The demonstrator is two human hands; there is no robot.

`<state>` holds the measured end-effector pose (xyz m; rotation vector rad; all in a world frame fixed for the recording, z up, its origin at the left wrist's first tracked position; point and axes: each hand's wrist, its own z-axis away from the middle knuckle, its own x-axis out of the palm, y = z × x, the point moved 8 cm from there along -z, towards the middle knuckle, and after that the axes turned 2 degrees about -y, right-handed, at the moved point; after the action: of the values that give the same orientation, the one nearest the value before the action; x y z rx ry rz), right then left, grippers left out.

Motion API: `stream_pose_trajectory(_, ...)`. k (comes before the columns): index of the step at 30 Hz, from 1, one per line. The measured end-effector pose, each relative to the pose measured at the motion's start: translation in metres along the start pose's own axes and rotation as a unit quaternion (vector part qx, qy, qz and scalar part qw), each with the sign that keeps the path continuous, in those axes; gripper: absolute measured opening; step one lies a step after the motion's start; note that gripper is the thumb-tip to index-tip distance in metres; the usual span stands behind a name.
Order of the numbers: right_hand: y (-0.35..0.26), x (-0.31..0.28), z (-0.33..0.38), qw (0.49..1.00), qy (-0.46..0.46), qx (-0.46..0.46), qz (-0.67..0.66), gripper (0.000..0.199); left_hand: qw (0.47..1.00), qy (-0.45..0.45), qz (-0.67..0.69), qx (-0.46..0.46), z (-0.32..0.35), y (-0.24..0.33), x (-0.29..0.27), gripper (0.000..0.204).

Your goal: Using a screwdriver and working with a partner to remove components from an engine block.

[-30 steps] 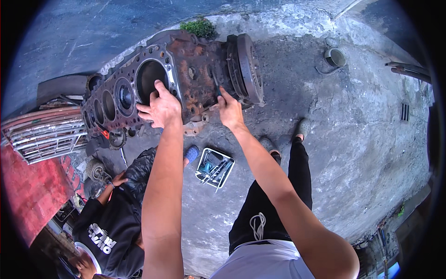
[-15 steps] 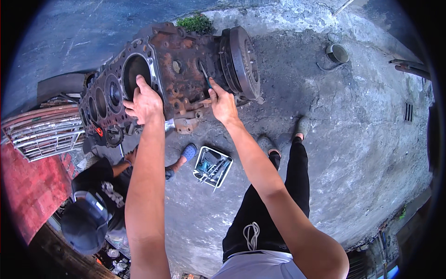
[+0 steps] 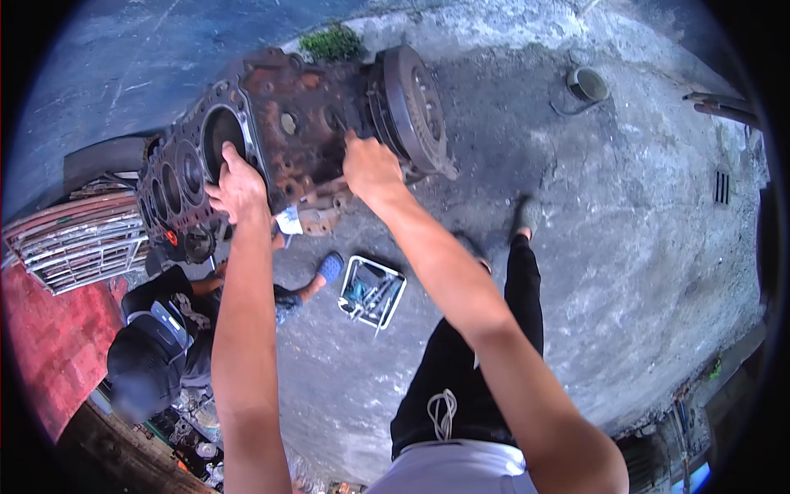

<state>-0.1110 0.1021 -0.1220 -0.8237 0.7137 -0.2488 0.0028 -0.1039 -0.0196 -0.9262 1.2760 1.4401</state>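
Observation:
A rusty engine block point(image 3: 280, 156) stands in front of me, its row of cylinder bores facing left. My left hand point(image 3: 239, 185) grips the rim of the nearest large bore, with a digit reaching into the opening and the other fingers curled on the face. My right hand point(image 3: 373, 167) is closed round a slim screwdriver-like tool point(image 3: 341, 122). Only its thin metal tip shows, against the block's rusty side; the handle is hidden in my fist. Just right of this hand is the block's large round pulley point(image 3: 415, 107).
On the floor below the block lies a white-rimmed tray point(image 3: 401, 298) of tools. A co-worker in a dark cap point(image 3: 136, 375) crouches at the left, near the block. Metal grilles point(image 3: 82, 235) lean at far left. A metal can point(image 3: 587, 85) stands by the back wall.
My right fist has turned over the tool, hiding its teal handle. The view has shifted slightly, and the co-worker has moved a little. My left hand keeps its hold on the bore rim.

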Motion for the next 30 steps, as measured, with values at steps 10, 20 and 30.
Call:
stream_pose_trajectory(10,-0.027,-0.021,-0.023,0.917,-0.071,-0.154,0.36,0.023,0.998,0.004,-0.045,-0.033,0.018,-0.002,-0.004,0.077)
stream_pose_trajectory(20,0.006,-0.028,-0.025,0.911,-0.235,-0.115,0.319,0.044,1.0,0.022,-0.009,-0.006,0.022,-0.004,-0.009,0.073)
stream_pose_trajectory(30,0.028,-0.042,-0.058,0.894,-0.197,-0.372,0.151,0.045,0.998,0.067,-0.011,-0.011,0.023,-0.006,-0.012,0.062)
